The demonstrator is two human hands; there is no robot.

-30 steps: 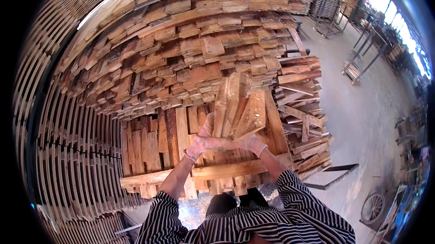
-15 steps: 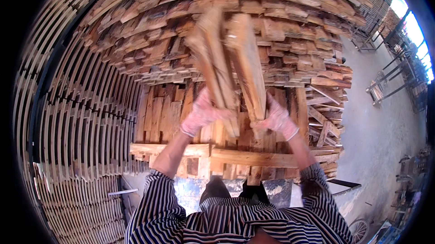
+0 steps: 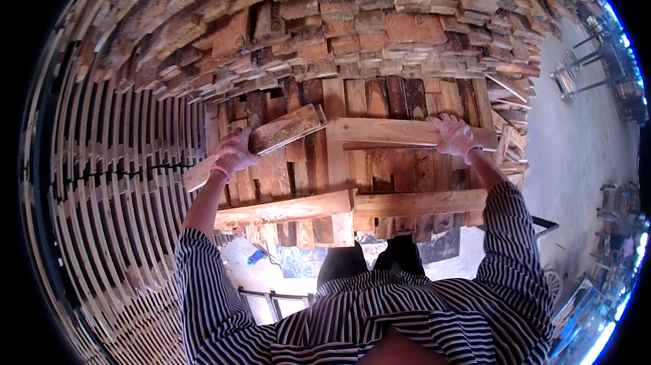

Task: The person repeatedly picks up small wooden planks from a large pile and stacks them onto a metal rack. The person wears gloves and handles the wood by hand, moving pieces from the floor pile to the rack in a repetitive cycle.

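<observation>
My gloved left hand [image 3: 234, 151] is wrapped around a wooden board [image 3: 288, 127] that slants across the pile, its right end higher than its left. Beneath that end the edge of a second thin piece seems to show. Over to the right, my gloved right hand [image 3: 456, 136] grips another wooden board [image 3: 386, 131] near its right end; this one lies nearly level. The two boards almost meet end to end in the middle. Both rest crosswise over a layer of planks [image 3: 400, 168] running away from me.
Two crosswise boards, one left [image 3: 288, 209] and one right [image 3: 420, 203], lie along the pile's near edge. A tall stack of wood [image 3: 339, 19] rises behind. Slatted wood stacks [image 3: 115, 161] line the left. Concrete floor [image 3: 573, 134] and metal frames [image 3: 597, 70] are at right.
The boards, held lengthwise and blurred half a second ago, now lie crosswise on the planks. My hands have moved apart and slightly farther from me.
</observation>
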